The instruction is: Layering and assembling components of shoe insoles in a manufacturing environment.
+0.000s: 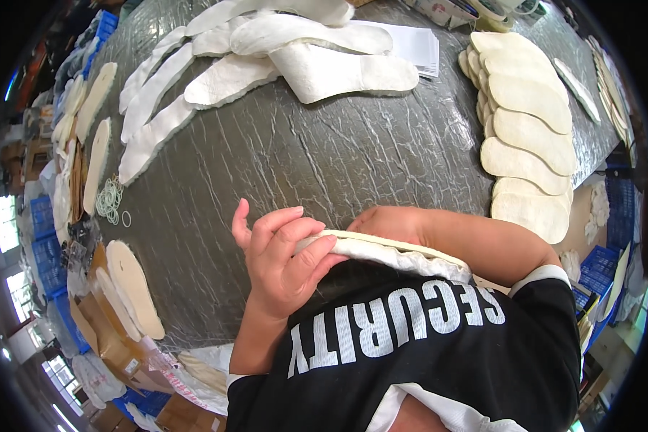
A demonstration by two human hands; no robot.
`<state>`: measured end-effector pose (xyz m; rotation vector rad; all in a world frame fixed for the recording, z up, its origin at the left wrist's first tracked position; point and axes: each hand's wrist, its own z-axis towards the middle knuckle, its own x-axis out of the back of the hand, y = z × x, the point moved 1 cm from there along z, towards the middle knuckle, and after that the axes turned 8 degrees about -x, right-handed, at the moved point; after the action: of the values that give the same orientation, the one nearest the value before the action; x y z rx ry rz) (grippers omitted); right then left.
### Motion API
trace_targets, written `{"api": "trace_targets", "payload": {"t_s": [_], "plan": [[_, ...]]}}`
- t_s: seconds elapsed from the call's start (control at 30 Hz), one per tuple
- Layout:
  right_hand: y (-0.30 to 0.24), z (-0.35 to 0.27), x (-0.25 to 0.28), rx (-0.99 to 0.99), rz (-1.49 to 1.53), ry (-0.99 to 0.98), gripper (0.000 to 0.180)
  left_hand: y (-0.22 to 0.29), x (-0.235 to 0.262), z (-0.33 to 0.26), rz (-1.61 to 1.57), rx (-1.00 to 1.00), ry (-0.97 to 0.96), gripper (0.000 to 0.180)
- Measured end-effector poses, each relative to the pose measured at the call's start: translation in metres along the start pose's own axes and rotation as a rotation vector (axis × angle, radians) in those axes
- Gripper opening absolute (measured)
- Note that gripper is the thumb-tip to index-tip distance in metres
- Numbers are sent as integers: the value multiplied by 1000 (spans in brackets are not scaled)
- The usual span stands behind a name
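Black shirt (453, 374) with white trim is nearest in the head view; just beyond it, the left hand (279, 255) pinches one end of a fleecy insole (399, 255); the right hand (387, 224) lies behind the insole, its grip hidden

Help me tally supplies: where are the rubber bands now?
In the head view, the rubber bands lie mostly piled toward the left edge of the table, just right of a pale insole's lower end.
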<state>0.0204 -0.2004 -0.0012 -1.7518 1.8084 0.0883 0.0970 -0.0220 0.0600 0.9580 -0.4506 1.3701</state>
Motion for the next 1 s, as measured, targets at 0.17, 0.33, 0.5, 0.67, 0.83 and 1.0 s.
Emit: {"api": "trace_targets", "payload": {"t_s": [0.17, 0.33, 0.5, 0.67, 0.83, 1.0], "plan": [[4, 1, -1, -17, 1, -13, 26, 6, 1, 6, -50, 94, -77, 20], [0, -6, -7, -27, 244, -71, 24, 7, 2, 2, -18, -17, -118, 17], [12, 8, -4, 25, 123, -62, 19, 8, -7, -2, -3, -78, -73, 9], [25, 22, 1, 90, -258, -76, 24, 2, -18, -7, -144, -32, -15, 14], [11, 4, 5, 323, -352, 56, 27, 1, -12, -5, -199, 10, -79, 14], [-15, -32, 28, 498, -519, -83, 28, -8, -16, -14, -191, 57, -170, 12]]}}
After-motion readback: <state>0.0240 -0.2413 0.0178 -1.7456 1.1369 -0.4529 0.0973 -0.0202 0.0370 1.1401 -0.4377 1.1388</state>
